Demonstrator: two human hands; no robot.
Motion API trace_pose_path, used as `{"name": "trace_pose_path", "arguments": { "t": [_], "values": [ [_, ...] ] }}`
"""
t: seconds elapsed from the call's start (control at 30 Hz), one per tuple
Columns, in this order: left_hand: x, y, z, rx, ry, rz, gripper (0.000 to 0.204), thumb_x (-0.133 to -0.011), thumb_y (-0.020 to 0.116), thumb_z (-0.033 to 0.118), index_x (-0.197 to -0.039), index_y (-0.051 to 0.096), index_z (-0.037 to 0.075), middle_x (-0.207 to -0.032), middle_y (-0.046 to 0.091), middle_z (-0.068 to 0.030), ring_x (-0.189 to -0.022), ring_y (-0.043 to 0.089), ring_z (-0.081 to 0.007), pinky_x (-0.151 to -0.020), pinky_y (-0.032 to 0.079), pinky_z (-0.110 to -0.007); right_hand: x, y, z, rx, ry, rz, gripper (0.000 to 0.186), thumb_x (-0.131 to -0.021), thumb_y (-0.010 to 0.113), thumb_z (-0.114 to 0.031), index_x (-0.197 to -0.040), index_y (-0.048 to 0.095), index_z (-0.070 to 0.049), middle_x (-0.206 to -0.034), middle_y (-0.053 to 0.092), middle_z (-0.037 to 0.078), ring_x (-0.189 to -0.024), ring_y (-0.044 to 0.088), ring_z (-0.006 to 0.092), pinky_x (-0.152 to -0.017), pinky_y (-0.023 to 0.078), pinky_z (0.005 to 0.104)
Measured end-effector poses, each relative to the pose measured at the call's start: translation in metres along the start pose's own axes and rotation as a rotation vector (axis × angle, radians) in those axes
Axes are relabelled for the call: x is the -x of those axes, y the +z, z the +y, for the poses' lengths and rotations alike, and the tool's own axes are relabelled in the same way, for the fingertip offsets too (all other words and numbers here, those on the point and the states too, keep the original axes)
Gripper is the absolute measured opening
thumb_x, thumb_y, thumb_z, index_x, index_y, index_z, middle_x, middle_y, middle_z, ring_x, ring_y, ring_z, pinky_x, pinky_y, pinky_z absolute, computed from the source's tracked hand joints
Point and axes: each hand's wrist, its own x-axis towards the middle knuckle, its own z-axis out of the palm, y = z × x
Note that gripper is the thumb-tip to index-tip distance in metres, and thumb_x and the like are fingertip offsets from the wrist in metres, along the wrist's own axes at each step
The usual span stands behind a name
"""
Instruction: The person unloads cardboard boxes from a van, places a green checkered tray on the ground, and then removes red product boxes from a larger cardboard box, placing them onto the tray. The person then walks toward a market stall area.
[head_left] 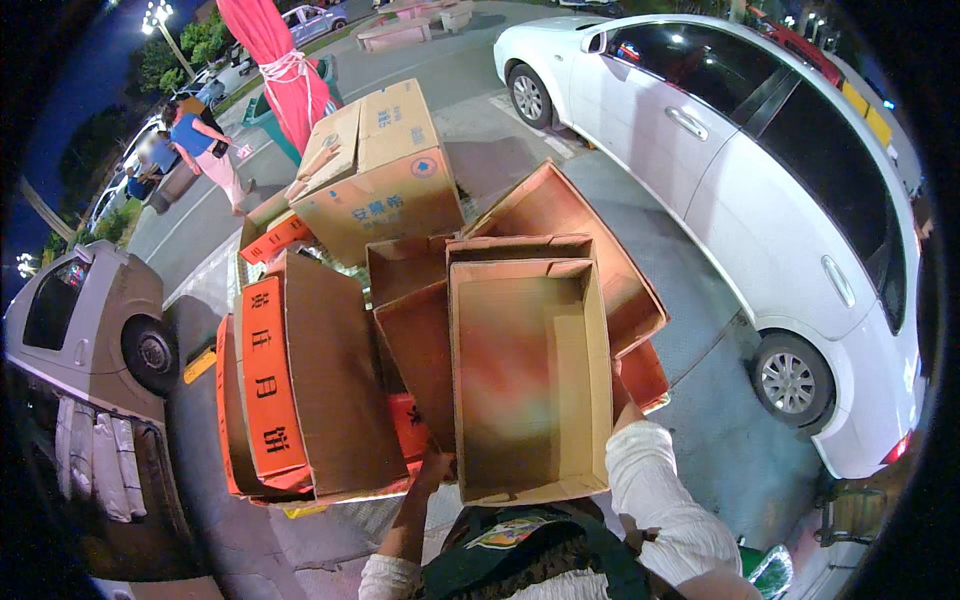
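Observation:
An open, empty brown cardboard box stands in front of my body, nested against other open boxes behind it. My left hand grips the lower left side of this group, its fingers partly hidden by the cardboard. On the right side my right hand is closed at the box edge, most of its fingers out of sight. Behind the right side leans a larger open cardboard box. Left of my left hand, several cardboard boxes with orange printed sides stand on edge.
A big closed carton sits beyond the open boxes, beside a folded red umbrella. A white car is parked close on the right. Another vehicle stands at the left. A person in pink trousers is on the pavement behind.

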Motion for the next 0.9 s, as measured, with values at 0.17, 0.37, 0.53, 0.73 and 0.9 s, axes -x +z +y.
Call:
{"name": "trace_pose_path", "arguments": {
  "t": [0.17,0.37,0.53,0.73,0.9],
  "values": [
    [0.001,-0.027,0.013,0.300,-0.066,-0.280,0.033,-0.074,0.056,0.024,-0.097,0.053,0.000,-0.078,0.056,-0.0099,-0.057,0.055,-0.0207,-0.051,0.048,-0.035,0.001,-0.029,0.016,-0.258,0.036,0.007,0.025,-0.080,0.057,-0.031,-0.097,0.056,-0.013,-0.077,0.054,0.005,-0.065,0.055,0.0219,-0.052,0.046,0.0367],
    [0.026,0.003,0.102,0.275,0.115,-0.280,0.030,-0.072,0.050,0.013,-0.100,0.050,0.004,-0.075,0.056,-0.0065,-0.061,0.056,-0.0176,-0.052,0.048,-0.032,0.013,-0.090,0.013,-0.575,0.088,0.101,0.028,-0.079,0.059,-0.031,-0.097,0.056,-0.010,-0.079,0.056,0.007,-0.067,0.056,0.0222,-0.055,0.046,0.0364],
    [0.026,0.041,0.136,0.127,0.069,-0.559,0.036,-0.071,0.050,0.012,-0.106,0.047,0.005,-0.080,0.058,-0.0059,-0.064,0.057,-0.0172,-0.052,0.048,-0.030,0.034,-0.194,0.067,-0.814,0.152,0.344,0.031,-0.077,0.060,-0.031,-0.097,0.056,-0.008,-0.080,0.057,0.008,-0.069,0.057,0.0224,-0.057,0.047,0.0361],
    [0.033,0.124,0.176,-0.245,0.094,-0.774,0.050,-0.072,0.051,0.013,-0.119,0.037,0.009,-0.083,0.057,-0.0072,-0.065,0.058,-0.0190,-0.053,0.049,-0.031,0.091,-0.288,0.153,-1.090,0.242,0.547,0.034,-0.076,0.061,-0.031,-0.098,0.056,-0.005,-0.082,0.058,0.009,-0.071,0.058,0.0226,-0.060,0.048,0.0358],
    [0.048,0.240,0.191,-0.540,0.069,-0.974,0.059,-0.073,0.051,0.014,-0.128,0.030,0.011,-0.085,0.057,-0.0092,-0.063,0.056,-0.0177,-0.049,0.046,-0.030,0.148,-0.343,0.260,-1.325,0.351,0.758,0.037,-0.074,0.063,-0.031,-0.098,0.056,-0.003,-0.084,0.059,0.010,-0.072,0.059,0.0229,-0.062,0.048,0.0356]
  ]
}}
